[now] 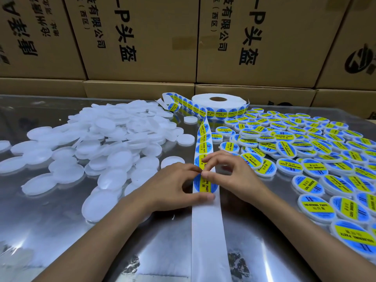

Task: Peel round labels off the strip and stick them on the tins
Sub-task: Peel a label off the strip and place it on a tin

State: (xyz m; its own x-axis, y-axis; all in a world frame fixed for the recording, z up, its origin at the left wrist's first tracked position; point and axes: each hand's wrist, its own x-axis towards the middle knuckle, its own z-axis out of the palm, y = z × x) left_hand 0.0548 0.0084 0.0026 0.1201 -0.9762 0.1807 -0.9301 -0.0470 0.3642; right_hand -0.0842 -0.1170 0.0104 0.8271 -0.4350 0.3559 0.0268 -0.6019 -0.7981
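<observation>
Bare strip [206, 231] crosses shiny table [61, 231] (cartons [142, 37] behind).

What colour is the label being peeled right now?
Blue with a yellow band of dark lettering; the label shows best in the head view.

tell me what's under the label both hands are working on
The label lies on the white backing strip, which runs along the shiny table. The left hand and right hand cover its upper edge, so any lifting there is hidden.
</observation>
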